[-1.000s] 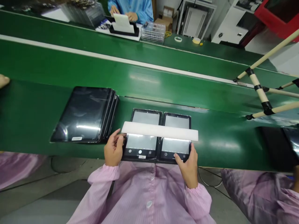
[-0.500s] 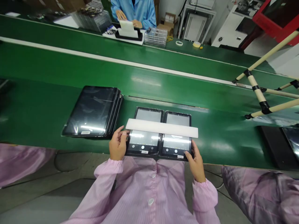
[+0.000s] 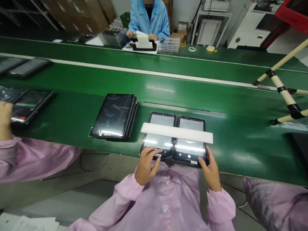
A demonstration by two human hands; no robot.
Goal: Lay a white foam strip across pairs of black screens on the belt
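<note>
Two lit tablets lie side by side at the near edge of the green bench: the left tablet [image 3: 160,136] and the right tablet [image 3: 190,141]. A white foam strip [image 3: 176,132] rests across both screens. My left hand [image 3: 147,164] grips the left tablet's near edge, fingers curled onto its screen. My right hand [image 3: 210,167] holds the right tablet's near right corner, thumb on the bezel.
A stack of dark tablets [image 3: 115,116] lies left of the pair. Further left, a neighbour's hand [image 3: 4,114] is at more tablets [image 3: 29,104]. Another sleeve [image 3: 276,205] shows at right. A person in blue [image 3: 149,19] works across the green conveyor [image 3: 156,83]. A taped pipe frame [image 3: 284,93] stands at right.
My left hand slid from the left tablet's side edge to its near edge. My right hand shifted toward the right tablet's corner. The view panned left and up, showing more tablets at left.
</note>
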